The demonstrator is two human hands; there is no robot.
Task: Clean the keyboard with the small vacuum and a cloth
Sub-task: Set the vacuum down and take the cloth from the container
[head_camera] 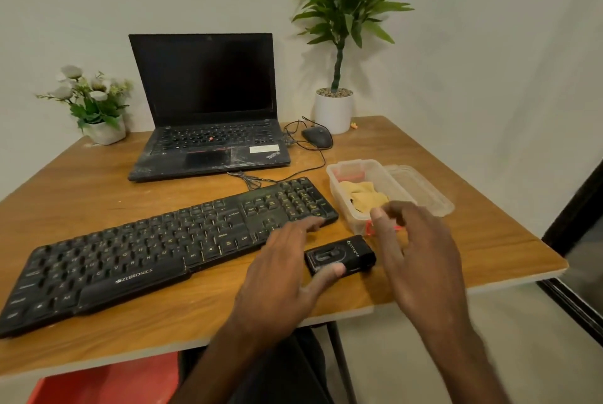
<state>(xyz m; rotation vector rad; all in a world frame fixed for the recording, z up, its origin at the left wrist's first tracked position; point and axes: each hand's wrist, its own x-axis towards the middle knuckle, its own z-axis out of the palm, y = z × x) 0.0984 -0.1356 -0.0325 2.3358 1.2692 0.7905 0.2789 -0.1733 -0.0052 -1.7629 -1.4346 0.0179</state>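
While the dusty keyboard (169,240) lies slantwise across the wooden table (98,194), the small vacuum (341,255) beside its right end is touched by the open left hand (280,276), the open, empty right hand (421,250) is held before the cloth (365,196) in its tub (339,188), and a firm grip around the vacuum's body is advised.

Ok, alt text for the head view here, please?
Two bare hands reach over a small black vacuum on a wooden table; the left hand thumb touches it, the right hand hovers. Nearby lie a black keyboard and a yellow cloth in an open plastic box.
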